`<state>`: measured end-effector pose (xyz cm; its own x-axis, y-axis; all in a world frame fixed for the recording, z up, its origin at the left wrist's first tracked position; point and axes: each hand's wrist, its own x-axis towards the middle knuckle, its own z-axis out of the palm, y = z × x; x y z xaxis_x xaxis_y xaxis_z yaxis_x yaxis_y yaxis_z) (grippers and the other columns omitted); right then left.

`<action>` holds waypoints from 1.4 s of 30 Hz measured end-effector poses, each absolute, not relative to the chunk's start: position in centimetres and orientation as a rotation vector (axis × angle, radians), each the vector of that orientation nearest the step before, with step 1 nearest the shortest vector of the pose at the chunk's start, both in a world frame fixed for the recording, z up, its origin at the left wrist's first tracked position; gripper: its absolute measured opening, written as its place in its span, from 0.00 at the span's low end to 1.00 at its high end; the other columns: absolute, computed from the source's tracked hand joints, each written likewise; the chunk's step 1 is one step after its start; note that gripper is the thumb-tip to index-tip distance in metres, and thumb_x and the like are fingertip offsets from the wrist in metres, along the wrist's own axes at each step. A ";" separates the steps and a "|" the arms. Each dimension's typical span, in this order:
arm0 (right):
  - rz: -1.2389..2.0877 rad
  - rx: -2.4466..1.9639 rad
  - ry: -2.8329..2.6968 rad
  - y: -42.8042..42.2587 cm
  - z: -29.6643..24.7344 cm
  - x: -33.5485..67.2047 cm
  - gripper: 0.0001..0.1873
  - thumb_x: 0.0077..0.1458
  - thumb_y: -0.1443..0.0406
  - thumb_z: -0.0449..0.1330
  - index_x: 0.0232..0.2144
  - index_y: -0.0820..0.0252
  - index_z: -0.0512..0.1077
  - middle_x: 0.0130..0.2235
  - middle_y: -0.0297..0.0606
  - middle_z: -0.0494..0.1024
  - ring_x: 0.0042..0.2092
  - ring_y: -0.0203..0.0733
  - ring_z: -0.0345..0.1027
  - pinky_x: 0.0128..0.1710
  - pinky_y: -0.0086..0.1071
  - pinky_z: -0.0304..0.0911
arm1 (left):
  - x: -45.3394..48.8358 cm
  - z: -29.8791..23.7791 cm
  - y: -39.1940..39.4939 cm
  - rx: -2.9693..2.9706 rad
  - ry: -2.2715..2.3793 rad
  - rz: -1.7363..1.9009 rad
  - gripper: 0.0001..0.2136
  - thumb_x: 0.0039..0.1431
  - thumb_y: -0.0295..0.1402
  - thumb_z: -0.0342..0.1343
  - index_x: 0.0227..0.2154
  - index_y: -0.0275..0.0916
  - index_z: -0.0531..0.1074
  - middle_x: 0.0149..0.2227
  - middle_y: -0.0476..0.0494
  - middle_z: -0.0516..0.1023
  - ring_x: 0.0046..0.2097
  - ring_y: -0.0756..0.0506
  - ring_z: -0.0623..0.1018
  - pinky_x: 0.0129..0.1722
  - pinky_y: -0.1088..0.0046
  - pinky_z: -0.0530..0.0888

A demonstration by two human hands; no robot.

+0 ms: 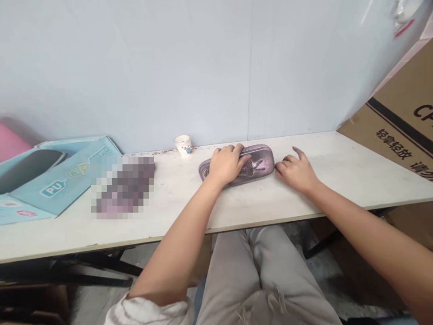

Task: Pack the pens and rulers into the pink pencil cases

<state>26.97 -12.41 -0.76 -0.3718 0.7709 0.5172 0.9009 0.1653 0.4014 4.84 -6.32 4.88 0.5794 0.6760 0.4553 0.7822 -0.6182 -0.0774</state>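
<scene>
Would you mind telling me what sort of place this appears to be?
It looks like a simple workroom or storeroom, though I can't be certain: a plain white table stands against a bare, pale panelled wall, beside a large cardboard shipping carton.

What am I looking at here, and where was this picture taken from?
There's no machine here. This one picture comes from a camera worn on a person's head, looking down at their own bare hands. The person sits at a white table. Their left hand holds a purple case lying on the table, and their right hand rests just beside it, holding nothing. Behind the case stands a small paper cup, and further left lies a blue cardboard box.
</scene>
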 end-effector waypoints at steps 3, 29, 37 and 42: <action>-1.192 -1.529 -2.331 -13.3 1.0 29.0 0.16 0.57 0.68 0.47 0.30 0.61 0.74 0.25 0.38 0.76 0.36 0.42 0.64 0.57 0.53 0.37 | 6.0 4.4 -7.0 -2.570 -1.114 -0.522 0.22 0.62 0.47 0.35 0.45 0.39 0.65 0.40 0.39 0.74 0.43 0.41 0.73 0.41 0.64 0.62; -0.747 -1.942 -2.508 -16.4 7.9 22.3 0.26 0.62 0.56 0.37 0.38 0.63 0.72 0.34 0.47 0.78 0.34 0.45 0.70 0.29 0.32 0.51 | 7.4 3.8 -11.7 -2.523 -1.346 -0.887 0.22 0.61 0.40 0.37 0.28 0.39 0.76 0.32 0.40 0.79 0.40 0.42 0.75 0.44 0.61 0.62; -0.750 -1.794 -2.478 -16.3 6.8 21.5 0.23 0.62 0.60 0.40 0.35 0.64 0.73 0.34 0.49 0.79 0.36 0.46 0.71 0.28 0.33 0.52 | -1.1 2.0 -8.7 -2.396 -1.975 -1.521 0.19 0.58 0.46 0.42 0.31 0.38 0.73 0.33 0.44 0.78 0.41 0.42 0.75 0.41 0.63 0.69; -0.714 -1.742 -2.466 -15.8 6.5 21.9 0.21 0.62 0.61 0.40 0.37 0.64 0.71 0.34 0.49 0.78 0.35 0.47 0.71 0.27 0.33 0.53 | -2.1 1.3 -8.2 -2.288 -2.528 -2.034 0.22 0.58 0.52 0.42 0.40 0.38 0.67 0.38 0.47 0.76 0.40 0.46 0.75 0.40 0.61 0.73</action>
<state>21.94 -15.84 6.46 -0.3690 0.8832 0.2895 0.9012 0.2639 0.3437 -2.10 -8.18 1.31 -0.1194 0.9925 0.0257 0.2374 0.0034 0.9714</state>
